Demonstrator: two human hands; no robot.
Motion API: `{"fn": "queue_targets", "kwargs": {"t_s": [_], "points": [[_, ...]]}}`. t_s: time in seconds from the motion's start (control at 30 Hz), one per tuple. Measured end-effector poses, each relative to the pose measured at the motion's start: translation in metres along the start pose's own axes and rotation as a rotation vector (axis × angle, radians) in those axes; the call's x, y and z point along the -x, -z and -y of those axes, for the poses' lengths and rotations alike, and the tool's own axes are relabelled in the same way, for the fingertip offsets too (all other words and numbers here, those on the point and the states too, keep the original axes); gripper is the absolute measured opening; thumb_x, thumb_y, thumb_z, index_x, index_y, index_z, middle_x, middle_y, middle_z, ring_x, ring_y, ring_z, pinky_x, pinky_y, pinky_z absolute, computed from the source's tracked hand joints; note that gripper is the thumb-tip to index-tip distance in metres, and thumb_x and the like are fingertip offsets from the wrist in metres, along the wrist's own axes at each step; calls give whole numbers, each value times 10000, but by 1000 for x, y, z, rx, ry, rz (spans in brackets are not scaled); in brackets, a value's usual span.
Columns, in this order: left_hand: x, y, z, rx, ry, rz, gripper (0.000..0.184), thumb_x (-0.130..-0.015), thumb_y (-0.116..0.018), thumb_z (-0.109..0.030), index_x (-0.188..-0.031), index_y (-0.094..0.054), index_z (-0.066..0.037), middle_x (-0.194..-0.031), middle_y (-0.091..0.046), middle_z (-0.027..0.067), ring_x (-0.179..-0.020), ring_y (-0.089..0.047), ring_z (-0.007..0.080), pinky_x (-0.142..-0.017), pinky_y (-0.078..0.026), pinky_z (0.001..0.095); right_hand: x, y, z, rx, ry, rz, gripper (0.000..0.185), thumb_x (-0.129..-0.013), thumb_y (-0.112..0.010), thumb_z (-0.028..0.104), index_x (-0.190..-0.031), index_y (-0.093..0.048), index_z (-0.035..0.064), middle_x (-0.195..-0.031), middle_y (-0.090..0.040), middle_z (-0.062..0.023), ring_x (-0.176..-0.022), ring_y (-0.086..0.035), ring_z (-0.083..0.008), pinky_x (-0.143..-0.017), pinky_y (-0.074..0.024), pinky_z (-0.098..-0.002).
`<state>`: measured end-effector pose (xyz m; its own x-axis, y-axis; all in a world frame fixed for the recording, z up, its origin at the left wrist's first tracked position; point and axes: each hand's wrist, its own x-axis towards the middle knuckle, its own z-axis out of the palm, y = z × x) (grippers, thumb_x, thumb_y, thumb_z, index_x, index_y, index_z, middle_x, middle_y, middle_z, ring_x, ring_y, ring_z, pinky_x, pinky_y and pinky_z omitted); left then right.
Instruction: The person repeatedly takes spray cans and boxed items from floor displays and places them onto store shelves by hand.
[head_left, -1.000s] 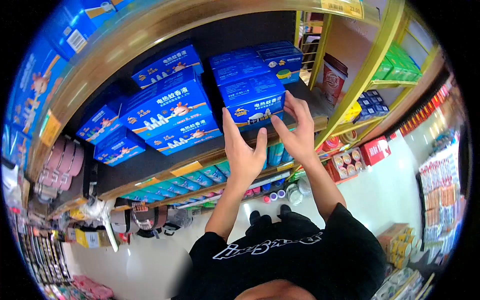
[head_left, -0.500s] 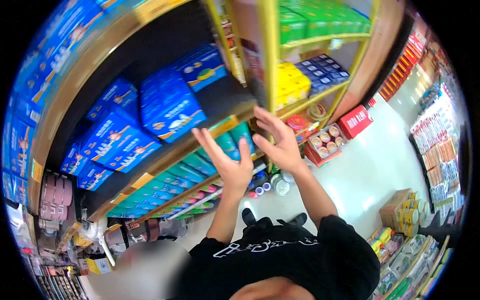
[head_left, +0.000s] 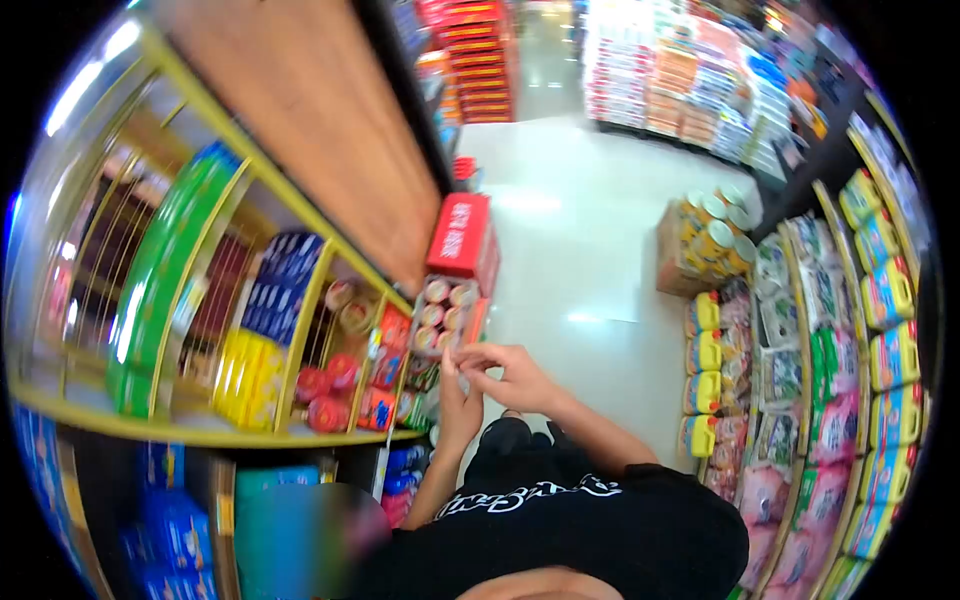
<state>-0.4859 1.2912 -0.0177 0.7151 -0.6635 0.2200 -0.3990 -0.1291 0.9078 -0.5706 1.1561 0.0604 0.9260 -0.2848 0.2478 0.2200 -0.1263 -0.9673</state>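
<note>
My left hand [head_left: 458,405] is raised in front of my body with its fingers stretched upward. Against its fingertips rests my right hand [head_left: 512,378], palm turned inward, its fingers bent and slightly apart. I see no object in either hand. Just beyond them on the floor stands an open carton of round-lidded cans [head_left: 440,318], and behind it a red box [head_left: 462,235]. Left of the hands, a yellow-framed shelf [head_left: 325,265] holds red packages [head_left: 375,408].
Green packs [head_left: 165,290], yellow packs [head_left: 250,378] and dark blue packs [head_left: 283,285] fill the left shelf. At right, shelves carry yellow jugs [head_left: 703,350] and pink bags [head_left: 838,390]. A cardboard box [head_left: 672,262] with yellow cans [head_left: 712,240] stands on the shiny floor [head_left: 570,270].
My view has swung right, from the blue packs toward the aisle. My hands, apart and spread before, have come together and now touch at the fingers.
</note>
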Motion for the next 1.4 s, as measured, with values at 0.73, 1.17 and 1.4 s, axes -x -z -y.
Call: {"fn": "queue_targets", "kwargs": {"t_s": [0.73, 1.17, 1.4], "points": [[-486, -387, -24, 156, -114, 992, 498, -1002, -498, -208, -1448, -409, -5, -1477, -375, 297, -1354, -434, 390, -1089, -398, 402, -198, 471, -84, 44, -196, -556, 238, -900, -690, 135, -1105, -688, 14, -1031, -726, -87, -937, -662, -148, -870, -510, -310], [-733, -628, -71, -109, -639, 1139, 324, -858, -556, -36, -1174, -527, 27, -1165, -577, 205, -1064, -587, 390, -893, -487, 445, -306, 799, -164, 17, -366, -622, 315, -893, -706, 195, -1128, -662, -9, -999, -708, -100, -885, -650, -119, -803, -532, -299], [-875, -731, -105, -17, -444, 1131, 232, -859, -565, -40, -1085, -531, 1, -1069, -591, 175, -1004, -589, 335, -859, -481, 418, -387, 963, -174, 187, -291, -487, 352, -893, -701, 218, -1148, -647, -18, -1024, -716, -136, -923, -686, -195, -829, -540, -314]]}}
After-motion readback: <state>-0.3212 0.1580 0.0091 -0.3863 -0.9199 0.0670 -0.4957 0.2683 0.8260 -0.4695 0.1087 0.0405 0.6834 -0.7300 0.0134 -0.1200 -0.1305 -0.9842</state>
